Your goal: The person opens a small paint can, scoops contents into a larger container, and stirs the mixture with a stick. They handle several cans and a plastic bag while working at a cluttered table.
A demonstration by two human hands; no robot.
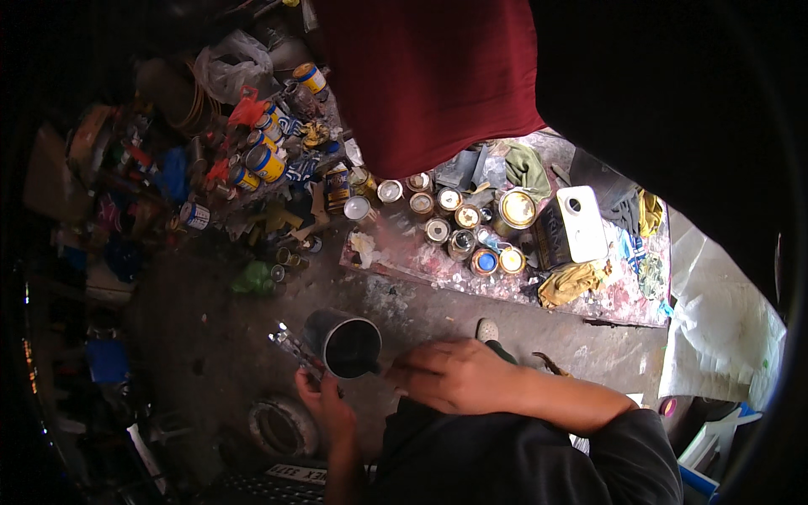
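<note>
My left hand [322, 404] grips a silver spray gun [299, 349] below the middle of the view, with a grey metal cup [318, 332] on it, its open mouth tilted toward me and dark inside. My right hand [450, 379] is just right of the cup's rim, fingers bent and held together; what they hold, if anything, I cannot make out. A foot in a pale shoe [486, 330] shows on the floor beyond it.
A paint-stained bench [404, 265] holds several cans [513, 210], a rectangular tin [581, 227] and rags [560, 286]. More cans and clutter [261, 164] lie upper left. A maroon cloth [438, 76] hangs above. A tyre [278, 425] lies on the floor [194, 337].
</note>
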